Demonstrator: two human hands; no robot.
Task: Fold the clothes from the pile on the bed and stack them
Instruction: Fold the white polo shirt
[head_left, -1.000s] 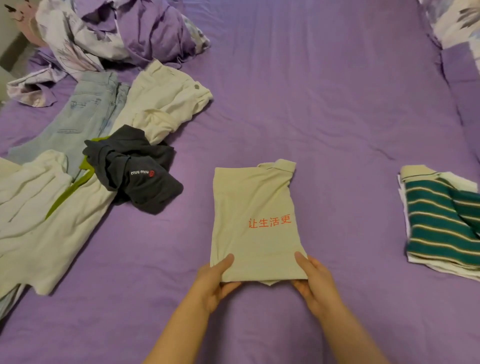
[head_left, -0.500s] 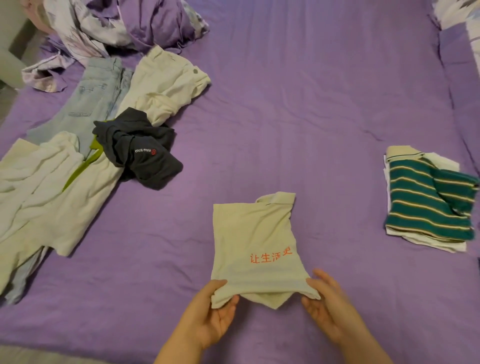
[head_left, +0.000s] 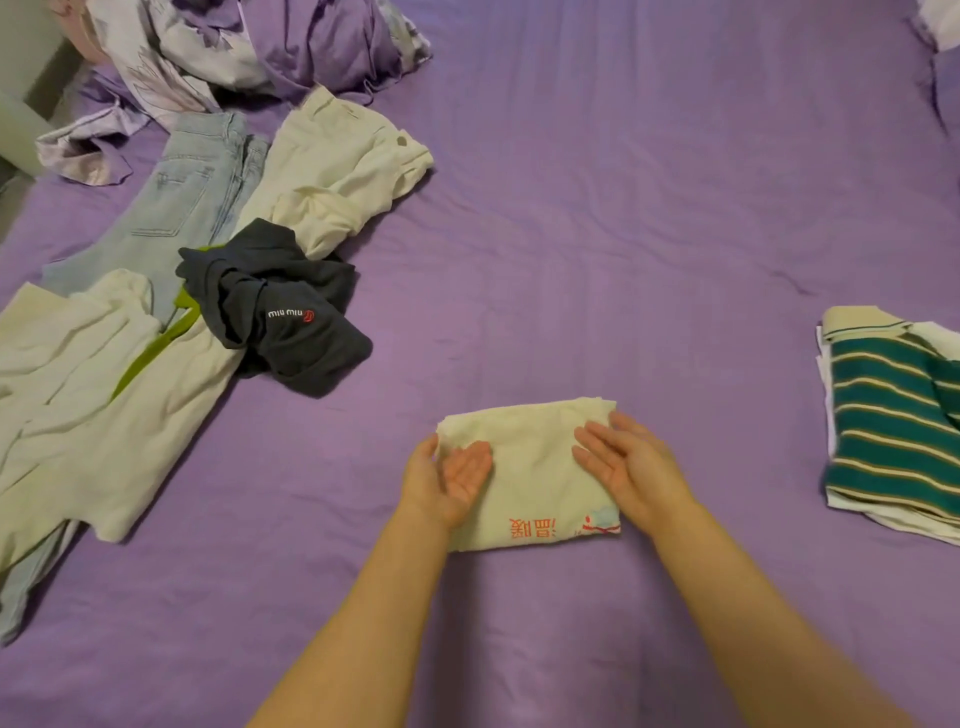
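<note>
head view, folded shirt (head_left: 535, 467) mid-bed, open sheet (head_left: 623, 208) beyond

Both forearms bare; hands (head_left: 540, 467) w/o gloves, rings, watch.

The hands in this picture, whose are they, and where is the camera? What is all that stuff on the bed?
There is no machine here. A person wears a camera on their head, so you look down along their arms as they would. They are folding clothes on a purple bed. In the middle lies a folded cream shirt with red writing. The left hand and the right hand rest on it, palms turned up, fingers relaxed; neither grips anything. On the right sits the stack of folded clothes, with a green striped shirt on top. On the left is the pile still to fold: jeans, cream clothes and a dark top. Crumpled bedding lies at the far end.
</note>
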